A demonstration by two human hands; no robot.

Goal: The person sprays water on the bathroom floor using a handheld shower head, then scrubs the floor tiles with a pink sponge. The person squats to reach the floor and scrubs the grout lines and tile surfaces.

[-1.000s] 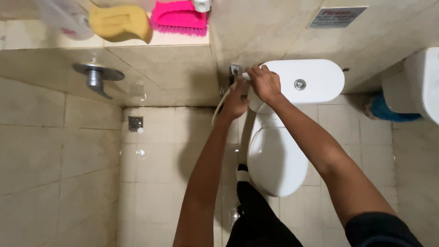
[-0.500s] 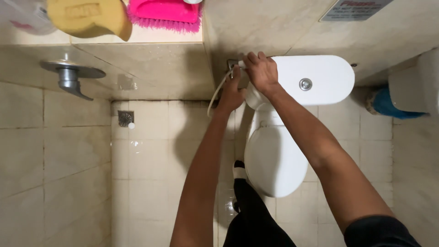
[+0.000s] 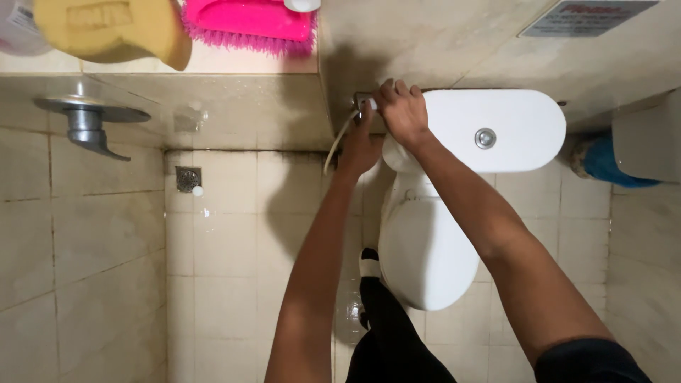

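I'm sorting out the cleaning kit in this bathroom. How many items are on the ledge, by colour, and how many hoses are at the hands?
Yellow sponge: 1
Pink scrubbing brush: 1
White hose, at the left hand and right hand: 1
Total: 3

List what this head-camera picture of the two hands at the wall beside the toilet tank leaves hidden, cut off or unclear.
- Wall fitting, head view: mostly covered by the right hand and left hand; its kind is unclear.
- Hose: its lower end cannot be traced.
- Yellow sponge and pink brush: cut by the top edge.
- Blue object: partly behind a white fixture.
- Both grips: too small to judge.
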